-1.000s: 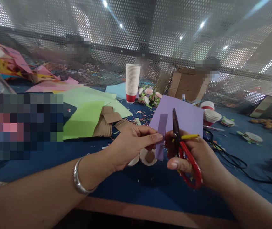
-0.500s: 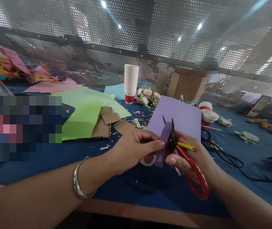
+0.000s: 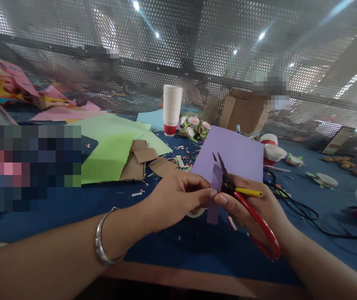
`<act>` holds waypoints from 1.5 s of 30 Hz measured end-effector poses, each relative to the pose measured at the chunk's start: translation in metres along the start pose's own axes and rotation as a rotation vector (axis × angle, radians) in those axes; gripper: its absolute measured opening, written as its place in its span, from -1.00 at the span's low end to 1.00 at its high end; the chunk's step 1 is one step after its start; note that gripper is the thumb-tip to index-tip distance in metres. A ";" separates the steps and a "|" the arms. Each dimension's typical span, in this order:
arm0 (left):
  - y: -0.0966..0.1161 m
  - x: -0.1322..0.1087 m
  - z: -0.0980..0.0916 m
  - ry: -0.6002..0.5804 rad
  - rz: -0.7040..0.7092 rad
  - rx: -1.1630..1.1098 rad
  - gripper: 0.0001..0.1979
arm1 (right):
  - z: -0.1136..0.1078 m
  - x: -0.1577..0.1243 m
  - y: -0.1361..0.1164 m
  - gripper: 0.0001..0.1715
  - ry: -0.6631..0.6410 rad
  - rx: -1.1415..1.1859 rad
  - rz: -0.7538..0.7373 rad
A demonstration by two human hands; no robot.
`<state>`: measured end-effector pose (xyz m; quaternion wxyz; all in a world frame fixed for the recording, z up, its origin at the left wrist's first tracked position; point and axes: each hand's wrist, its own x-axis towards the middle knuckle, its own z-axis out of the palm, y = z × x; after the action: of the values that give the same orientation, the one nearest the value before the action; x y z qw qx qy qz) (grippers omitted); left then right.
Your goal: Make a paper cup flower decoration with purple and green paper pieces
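Observation:
Between the thumb and fingers of my left hand (image 3: 178,196) is a narrow purple paper strip (image 3: 215,179), held upright. My right hand (image 3: 247,204) is closed around red-handled scissors (image 3: 258,218), their dark blades parted and pointing up and away beside the strip. The right thumb tip is at the strip's edge, close to the left thumb. A thin yellow stick (image 3: 250,192) pokes out from the right hand. Beneath my left fingers shows part of a white round rim (image 3: 196,213). Behind both hands lies a purple paper sheet (image 3: 237,152).
A stack of paper cups (image 3: 172,108) stands at the back, near small cup-bottom crafts (image 3: 194,125). Green paper (image 3: 109,160) and cardboard pieces (image 3: 134,164) lie to the left. On the right are more cups (image 3: 274,153) and a black cable (image 3: 300,208). Paper scraps litter the table.
The purple strip has turned flatter toward me. My right hand and the scissors have shifted slightly right, and the right thumb has come up to the strip beside the left thumb.

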<state>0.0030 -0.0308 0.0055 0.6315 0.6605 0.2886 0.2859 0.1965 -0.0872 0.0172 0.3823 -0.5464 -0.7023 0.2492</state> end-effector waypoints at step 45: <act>0.011 -0.012 0.006 -0.197 -0.005 -0.034 -0.81 | -0.004 0.001 -0.007 -0.65 -0.028 0.314 0.112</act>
<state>0.0002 -0.0440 0.0157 0.6687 0.6737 0.2218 0.2230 0.1955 -0.0886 0.0244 0.4386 -0.5146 -0.6285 0.3844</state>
